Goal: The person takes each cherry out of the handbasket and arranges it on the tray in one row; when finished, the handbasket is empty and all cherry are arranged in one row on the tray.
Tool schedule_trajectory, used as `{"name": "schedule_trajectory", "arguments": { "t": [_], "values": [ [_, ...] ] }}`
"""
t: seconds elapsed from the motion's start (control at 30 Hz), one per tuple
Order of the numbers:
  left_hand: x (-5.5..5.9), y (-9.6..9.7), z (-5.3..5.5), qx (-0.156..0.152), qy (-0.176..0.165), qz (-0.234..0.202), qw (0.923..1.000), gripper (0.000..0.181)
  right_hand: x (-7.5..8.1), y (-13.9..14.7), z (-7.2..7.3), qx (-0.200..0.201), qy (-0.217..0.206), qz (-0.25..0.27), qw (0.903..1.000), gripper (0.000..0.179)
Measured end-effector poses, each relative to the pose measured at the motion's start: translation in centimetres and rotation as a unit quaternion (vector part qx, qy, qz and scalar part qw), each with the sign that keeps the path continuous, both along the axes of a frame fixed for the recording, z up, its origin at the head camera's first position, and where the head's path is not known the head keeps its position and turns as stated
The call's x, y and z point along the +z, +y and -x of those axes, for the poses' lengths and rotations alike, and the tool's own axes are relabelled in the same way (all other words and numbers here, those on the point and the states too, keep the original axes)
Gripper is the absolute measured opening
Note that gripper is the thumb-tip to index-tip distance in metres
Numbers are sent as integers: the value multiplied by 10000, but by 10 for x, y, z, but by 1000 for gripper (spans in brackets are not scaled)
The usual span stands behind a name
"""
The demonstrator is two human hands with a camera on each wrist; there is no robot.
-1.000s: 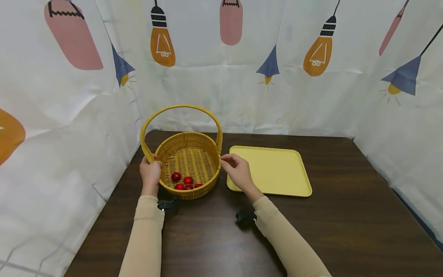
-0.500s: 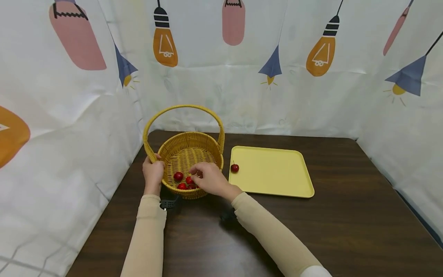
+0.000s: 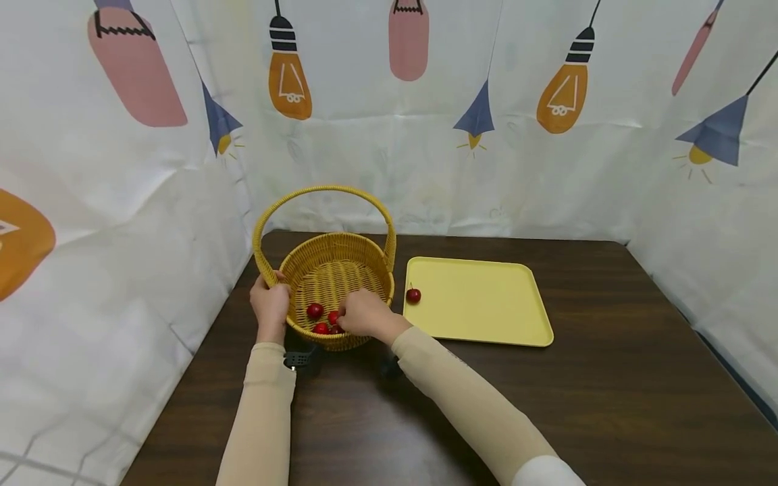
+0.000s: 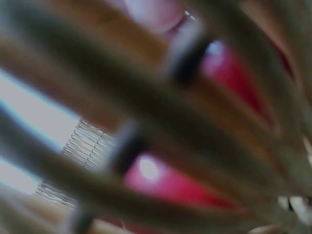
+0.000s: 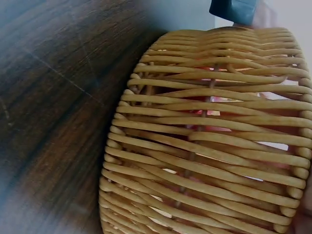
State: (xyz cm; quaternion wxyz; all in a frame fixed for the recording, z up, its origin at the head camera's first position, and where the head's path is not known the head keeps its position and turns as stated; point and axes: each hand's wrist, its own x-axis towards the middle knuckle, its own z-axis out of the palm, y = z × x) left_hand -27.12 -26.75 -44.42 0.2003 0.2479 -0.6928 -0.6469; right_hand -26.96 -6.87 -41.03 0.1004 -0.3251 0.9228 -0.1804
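Note:
A yellow wicker basket (image 3: 328,270) with a tall arched handle stands on the table. My left hand (image 3: 270,307) grips it at the left foot of the handle. Several red cherries lie in its near part, among them a dark cherry (image 3: 315,311). My right hand (image 3: 367,314) reaches inside over the near right rim, fingers bent down at the cherries; its fingertips are hidden, so I cannot tell whether they pinch one. Another cherry (image 3: 413,295), stem up, rests on the left end of a yellow tray (image 3: 480,300). Red shows through the blurred weave (image 4: 165,180) in the left wrist view.
The dark wooden table (image 3: 608,378) runs under everything. A white curtain printed with lamps (image 3: 516,182) stands behind it and along both sides. The basket's outer wall (image 5: 209,146) fills much of the right wrist view.
My right hand has moved left from beside the basket's rim into the basket, then lower onto the cherries. A cherry now shows on the tray. The left hand keeps its grip.

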Motion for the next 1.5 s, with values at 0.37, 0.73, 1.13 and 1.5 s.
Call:
{"name": "schedule_trajectory", "arguments": {
  "t": [0.37, 0.73, 1.13, 1.5],
  "values": [
    [2, 2, 4, 57, -18, 68, 10000, 32, 7, 0, 6, 81, -646, -476, 9967, 35],
    [-1, 0, 0, 237, -97, 6, 9997, 33, 5, -3, 8, 383, -799, -405, 9952, 33],
    [-2, -5, 5, 83, -151, 107, 9998, 33, -2, 4, 5, 212, -77, 780, 9967, 6],
    [2, -1, 5, 4, -160, 69, 9998, 29, -4, 27, -5, -291, 292, 2229, 9740, 28]
  ]
}}
